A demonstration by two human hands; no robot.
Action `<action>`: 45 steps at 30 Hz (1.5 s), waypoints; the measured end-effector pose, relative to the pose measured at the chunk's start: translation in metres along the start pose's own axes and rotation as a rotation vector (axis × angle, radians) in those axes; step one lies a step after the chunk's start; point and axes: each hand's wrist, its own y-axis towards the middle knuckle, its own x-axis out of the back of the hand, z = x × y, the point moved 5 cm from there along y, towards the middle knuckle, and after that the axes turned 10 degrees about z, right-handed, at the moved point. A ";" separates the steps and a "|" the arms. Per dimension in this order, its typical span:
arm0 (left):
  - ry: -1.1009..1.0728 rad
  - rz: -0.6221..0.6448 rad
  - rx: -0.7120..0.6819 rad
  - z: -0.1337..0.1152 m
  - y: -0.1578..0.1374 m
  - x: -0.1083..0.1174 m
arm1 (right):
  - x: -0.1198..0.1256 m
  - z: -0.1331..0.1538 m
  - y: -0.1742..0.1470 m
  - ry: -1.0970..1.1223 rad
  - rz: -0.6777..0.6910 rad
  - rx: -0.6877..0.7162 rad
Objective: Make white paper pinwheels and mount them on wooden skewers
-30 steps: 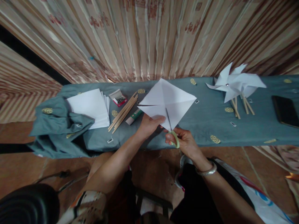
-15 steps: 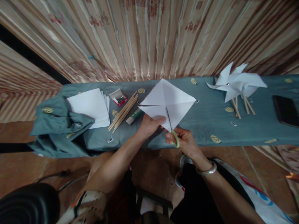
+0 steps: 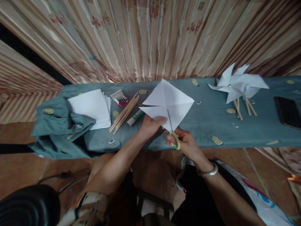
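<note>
A square of white paper (image 3: 174,97), turned like a diamond, is held over the cloth-covered table. One slit runs in from its left corner. My left hand (image 3: 152,126) grips the lower left edge, thumb on top and fingers hidden underneath. In my right hand (image 3: 184,139) are scissors (image 3: 176,141) with pale green handles, my fingers through the loops. The scissor blades lie in the paper along a line from its near corner towards the middle; their lower part is hidden. Just left of the paper, a small green and white box (image 3: 135,118) lies beside my left hand.
Wooden sticks (image 3: 124,113) lie left of the paper, near an open red box of pins (image 3: 121,99). Farther left is a stack of white paper sheets (image 3: 90,108). Paper pinwheels (image 3: 235,84) on sticks and a black phone (image 3: 288,111) are at the right. A curtain (image 3: 150,40) hangs behind.
The paper's right corner has shifted slightly left and bends a little. The scissor handles have turned slightly in my right hand. My left hand has kept its grip.
</note>
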 end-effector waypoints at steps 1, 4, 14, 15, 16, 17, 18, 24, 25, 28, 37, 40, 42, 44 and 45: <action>0.004 -0.016 0.002 0.000 0.001 0.002 | 0.000 0.000 -0.001 -0.005 0.016 -0.002; -0.004 -0.077 -0.003 -0.002 0.003 0.011 | 0.002 -0.002 -0.005 -0.031 0.067 -0.034; -0.020 -0.210 0.030 -0.005 0.002 0.038 | 0.063 0.006 -0.027 -0.161 0.069 -0.088; -0.010 -0.184 0.039 -0.003 0.001 0.037 | 0.072 0.007 -0.027 -0.134 -0.006 -0.068; -0.003 -0.155 0.047 -0.001 0.001 0.035 | 0.079 0.008 -0.027 -0.096 -0.087 -0.042; -0.002 -0.127 0.057 0.002 0.000 0.032 | 0.086 0.009 -0.027 -0.053 -0.163 -0.011; -0.006 -0.101 0.065 0.005 -0.001 0.029 | 0.092 0.009 -0.026 -0.011 -0.224 0.023; 0.006 0.084 0.146 0.021 -0.010 0.007 | 0.106 0.013 -0.013 0.118 -0.292 0.156; 0.004 0.112 0.146 0.022 -0.011 0.004 | 0.106 0.013 -0.011 0.145 -0.278 0.142; -0.008 0.187 0.143 0.026 -0.014 -0.002 | 0.104 0.011 -0.007 0.204 -0.259 0.083; -0.243 0.168 0.260 0.021 -0.013 -0.003 | 0.096 0.012 0.003 0.286 -0.286 0.059; -0.430 0.175 0.208 0.013 -0.011 -0.006 | 0.100 0.013 0.008 0.399 -0.424 0.173; -0.440 0.177 0.187 0.011 -0.011 -0.009 | 0.099 0.014 0.012 0.455 -0.504 0.235; -0.392 0.155 0.188 0.013 -0.010 -0.013 | 0.093 0.014 0.016 0.477 -0.536 0.265; -0.378 0.135 0.192 0.015 -0.010 -0.016 | 0.089 0.014 0.019 0.475 -0.533 0.274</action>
